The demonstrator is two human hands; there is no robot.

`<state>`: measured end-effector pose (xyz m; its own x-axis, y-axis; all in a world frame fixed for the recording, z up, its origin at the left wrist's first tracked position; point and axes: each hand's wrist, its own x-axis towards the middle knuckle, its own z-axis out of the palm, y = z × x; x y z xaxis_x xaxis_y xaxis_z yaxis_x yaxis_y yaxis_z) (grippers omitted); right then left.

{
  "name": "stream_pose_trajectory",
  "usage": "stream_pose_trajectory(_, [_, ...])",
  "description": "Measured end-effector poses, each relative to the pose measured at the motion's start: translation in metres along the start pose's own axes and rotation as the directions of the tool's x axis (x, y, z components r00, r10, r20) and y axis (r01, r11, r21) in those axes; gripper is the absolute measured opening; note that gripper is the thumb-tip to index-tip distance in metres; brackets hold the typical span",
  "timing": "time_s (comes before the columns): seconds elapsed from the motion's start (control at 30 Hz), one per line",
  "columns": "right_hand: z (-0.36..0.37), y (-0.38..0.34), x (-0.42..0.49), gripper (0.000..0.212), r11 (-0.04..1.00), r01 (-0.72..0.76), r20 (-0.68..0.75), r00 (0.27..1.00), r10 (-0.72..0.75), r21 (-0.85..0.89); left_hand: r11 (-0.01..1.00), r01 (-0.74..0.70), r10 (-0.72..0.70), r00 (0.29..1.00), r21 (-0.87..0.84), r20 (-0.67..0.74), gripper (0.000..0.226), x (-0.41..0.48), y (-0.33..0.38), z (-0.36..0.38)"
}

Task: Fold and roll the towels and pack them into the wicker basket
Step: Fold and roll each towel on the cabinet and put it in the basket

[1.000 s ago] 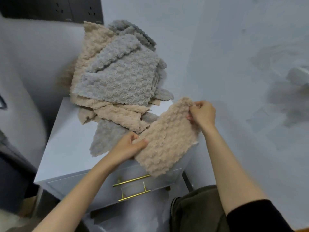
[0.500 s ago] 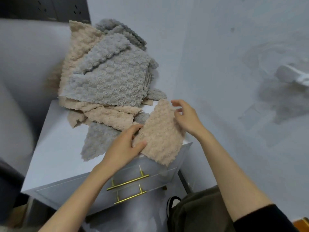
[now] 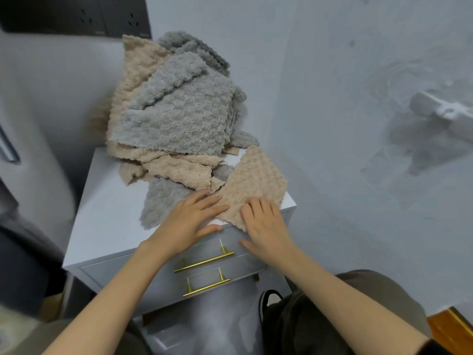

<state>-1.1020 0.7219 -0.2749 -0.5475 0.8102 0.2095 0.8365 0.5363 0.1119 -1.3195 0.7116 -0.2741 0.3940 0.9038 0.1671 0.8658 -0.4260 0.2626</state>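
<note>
A small beige towel (image 3: 254,179) lies flat near the front right corner of the white cabinet top (image 3: 102,213). My left hand (image 3: 190,224) rests with straight fingers on its left corner. My right hand (image 3: 263,224) presses the near edge of that towel, fingers bent over the cabinet's front edge. Behind them a heap of grey towels (image 3: 179,116) and beige towels (image 3: 135,70) leans against the wall. No wicker basket is in view.
The cabinet front has two drawers with gold bar handles (image 3: 204,262). A wall stands right behind the heap. On the floor at the right lies a white object (image 3: 440,111). My knees and a dark shoe (image 3: 266,303) are below the cabinet.
The beige towel, held up by both hands a second ago, now lies flat on the cabinet top. Both hands have come down onto its near edge.
</note>
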Motion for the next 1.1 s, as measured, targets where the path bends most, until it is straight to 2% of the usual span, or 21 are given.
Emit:
stream_pose_trajectory(0.07, [0.004, 0.003, 0.004, 0.045, 1.000, 0.015, -0.087, 0.996, -0.014, 0.009, 1.000, -0.003, 0.003, 1.000, -0.008, -0.009, 0.071, -0.001, -0.003, 0.001])
stream_pose_trajectory(0.17, [-0.002, 0.008, 0.001, 0.037, 0.991, 0.081, -0.156, 0.986, -0.064, 0.108, 1.000, -0.014, 0.014, 0.999, 0.002, -0.039, 0.070, 0.000, -0.005, 0.001])
stream_pose_trajectory(0.3, [-0.017, 0.030, -0.010, 0.015, 0.945, 0.017, -0.079, 0.997, 0.009, 0.326, 0.995, -0.075, 0.082, 0.988, 0.062, -0.130, 0.061, 0.007, -0.001, 0.005])
stream_pose_trajectory(0.47, [-0.025, 0.063, -0.015, 0.016, 0.908, -0.087, -0.051, 0.992, 0.118, 0.411, 0.992, -0.127, 0.130, 0.976, 0.025, -0.174, 0.041, 0.023, 0.016, 0.014])
stream_pose_trajectory(0.53, [-0.026, 0.071, -0.015, 0.028, 0.855, -0.169, 0.026, 0.983, 0.179, 0.490, 0.992, -0.112, 0.098, 0.971, -0.053, -0.219, 0.045, 0.027, 0.021, 0.015])
stream_pose_trajectory(0.6, [-0.026, 0.077, -0.014, 0.041, 0.776, -0.239, 0.073, 0.967, 0.243, 0.583, 0.978, -0.044, -0.002, 0.975, -0.202, -0.221, 0.048, 0.030, 0.025, 0.015])
stream_pose_trajectory(0.67, [-0.028, 0.079, -0.012, 0.042, 0.677, -0.320, 0.142, 0.941, 0.306, 0.663, 0.948, 0.033, -0.098, 0.976, -0.317, -0.192, 0.050, 0.035, 0.027, 0.016])
stream_pose_trajectory(0.77, [-0.025, 0.078, -0.010, 0.038, 0.514, -0.431, 0.250, 0.889, 0.383, 0.742, 0.932, 0.091, -0.166, 0.968, -0.352, -0.189, 0.057, 0.045, 0.025, 0.021])
stream_pose_trajectory(0.83, [-0.021, 0.076, -0.008, 0.041, 0.472, -0.499, 0.298, 0.849, 0.437, 0.727, 0.942, 0.115, -0.186, 0.961, -0.316, -0.203, 0.058, 0.051, 0.024, 0.024])
stream_pose_trajectory(0.97, [-0.016, 0.077, -0.005, 0.039, 0.524, -0.554, 0.301, 0.817, 0.492, 0.647, 0.958, 0.188, -0.243, 0.934, -0.218, -0.262, 0.055, 0.059, 0.032, 0.022])
stream_pose_trajectory(1.03, [-0.012, 0.078, -0.006, 0.040, 0.577, -0.545, 0.254, 0.822, 0.509, 0.608, 0.966, 0.215, -0.249, 0.920, -0.143, -0.303, 0.054, 0.061, 0.036, 0.022])
stream_pose_trajectory(1.1, [-0.006, 0.077, -0.008, 0.042, 0.642, -0.527, 0.178, 0.831, 0.528, 0.556, 0.951, 0.272, -0.306, 0.901, -0.147, -0.309, 0.051, 0.063, 0.038, 0.023])
